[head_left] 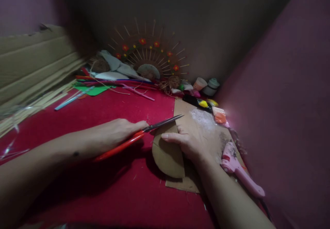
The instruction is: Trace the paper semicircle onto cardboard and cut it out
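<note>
My left hand (120,131) is closed on a pair of scissors (134,139) with red-orange handles. Their metal blades point right and lie across the upper edge of a piece of brown cardboard (167,158) with a rounded outline. My right hand (187,143) grips that piece at its right side, thumb on top and the other fingers mostly hidden behind it. The piece is held just above a larger flat cardboard sheet (183,186) on the red cloth.
A pink glue gun (239,174) lies at the right on the red cloth (110,194)'s cardboard sheet. Behind are twine (173,82), small bags of coloured clay (219,116) and a stick fan with red flowers (142,41). Thin sticks (38,103) and corrugated cardboard (33,57) are at left.
</note>
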`<action>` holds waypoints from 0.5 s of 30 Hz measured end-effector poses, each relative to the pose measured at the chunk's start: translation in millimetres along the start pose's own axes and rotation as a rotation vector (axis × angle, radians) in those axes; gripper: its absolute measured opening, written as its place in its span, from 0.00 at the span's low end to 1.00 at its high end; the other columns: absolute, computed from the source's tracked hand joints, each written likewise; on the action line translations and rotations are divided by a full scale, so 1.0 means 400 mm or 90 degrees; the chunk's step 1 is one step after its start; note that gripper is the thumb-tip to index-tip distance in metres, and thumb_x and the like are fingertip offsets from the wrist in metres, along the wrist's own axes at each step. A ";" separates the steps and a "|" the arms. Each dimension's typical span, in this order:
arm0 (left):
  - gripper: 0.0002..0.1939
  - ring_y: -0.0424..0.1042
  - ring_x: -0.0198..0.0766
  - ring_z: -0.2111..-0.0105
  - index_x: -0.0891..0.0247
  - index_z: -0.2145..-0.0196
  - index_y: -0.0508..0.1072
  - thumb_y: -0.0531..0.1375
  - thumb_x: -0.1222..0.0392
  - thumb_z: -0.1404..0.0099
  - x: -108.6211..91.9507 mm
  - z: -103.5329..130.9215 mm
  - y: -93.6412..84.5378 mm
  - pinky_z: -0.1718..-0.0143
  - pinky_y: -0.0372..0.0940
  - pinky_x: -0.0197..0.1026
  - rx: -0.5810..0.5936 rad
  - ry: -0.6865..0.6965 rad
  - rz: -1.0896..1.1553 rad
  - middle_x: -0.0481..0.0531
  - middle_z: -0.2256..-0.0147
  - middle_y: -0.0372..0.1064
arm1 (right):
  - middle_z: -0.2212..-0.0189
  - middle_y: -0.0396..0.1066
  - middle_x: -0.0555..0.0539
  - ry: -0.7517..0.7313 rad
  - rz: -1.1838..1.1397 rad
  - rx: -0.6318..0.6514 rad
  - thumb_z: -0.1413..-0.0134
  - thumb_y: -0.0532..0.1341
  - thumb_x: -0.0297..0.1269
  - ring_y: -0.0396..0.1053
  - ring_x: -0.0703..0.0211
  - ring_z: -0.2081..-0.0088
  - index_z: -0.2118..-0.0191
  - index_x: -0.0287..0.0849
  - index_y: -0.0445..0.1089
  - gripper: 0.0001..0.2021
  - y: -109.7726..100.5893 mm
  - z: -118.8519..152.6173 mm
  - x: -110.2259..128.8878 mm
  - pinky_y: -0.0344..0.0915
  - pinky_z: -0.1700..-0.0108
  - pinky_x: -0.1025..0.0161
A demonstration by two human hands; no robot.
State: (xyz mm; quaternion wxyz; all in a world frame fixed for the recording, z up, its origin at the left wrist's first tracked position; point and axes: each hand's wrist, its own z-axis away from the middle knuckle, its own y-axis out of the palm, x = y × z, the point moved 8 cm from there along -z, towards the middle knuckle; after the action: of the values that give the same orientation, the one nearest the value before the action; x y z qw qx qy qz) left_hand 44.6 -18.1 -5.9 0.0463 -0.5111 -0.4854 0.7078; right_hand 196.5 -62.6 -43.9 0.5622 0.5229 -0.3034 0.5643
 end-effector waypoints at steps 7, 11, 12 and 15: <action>0.13 0.64 0.34 0.77 0.59 0.61 0.70 0.55 0.47 0.32 -0.005 -0.008 -0.010 0.76 0.57 0.36 0.015 0.021 -0.041 0.46 0.75 0.68 | 0.75 0.75 0.49 -0.016 -0.060 -0.029 0.64 0.74 0.42 0.70 0.61 0.75 0.70 0.40 0.76 0.15 -0.003 0.005 0.008 0.65 0.69 0.63; 0.18 0.66 0.34 0.79 0.60 0.54 0.68 0.58 0.46 0.34 0.012 -0.008 -0.003 0.78 0.59 0.36 -0.043 -0.058 0.130 0.45 0.76 0.67 | 0.76 0.76 0.49 -0.042 -0.092 -0.046 0.64 0.74 0.42 0.70 0.60 0.75 0.69 0.40 0.76 0.15 -0.009 0.000 0.016 0.66 0.69 0.63; 0.19 0.68 0.35 0.78 0.59 0.52 0.67 0.59 0.45 0.35 0.026 -0.007 0.002 0.79 0.60 0.35 -0.060 -0.092 0.201 0.46 0.75 0.68 | 0.76 0.76 0.49 -0.050 -0.099 -0.052 0.64 0.74 0.42 0.70 0.60 0.75 0.69 0.40 0.76 0.15 -0.011 -0.001 0.018 0.66 0.69 0.63; 0.21 0.72 0.37 0.75 0.57 0.50 0.65 0.60 0.45 0.36 0.062 -0.008 0.020 0.78 0.62 0.36 -0.090 -0.163 0.362 0.48 0.71 0.72 | 0.76 0.77 0.48 -0.080 -0.110 -0.065 0.62 0.74 0.42 0.72 0.59 0.74 0.69 0.40 0.76 0.14 -0.017 -0.004 0.026 0.67 0.68 0.62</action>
State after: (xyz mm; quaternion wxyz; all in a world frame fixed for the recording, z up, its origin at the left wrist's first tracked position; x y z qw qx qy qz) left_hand 38.6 -6.4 -28.7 -0.2508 -0.5350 -0.3729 0.7155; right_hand 204.5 -56.7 -36.5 0.6145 0.5520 -0.3202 0.4639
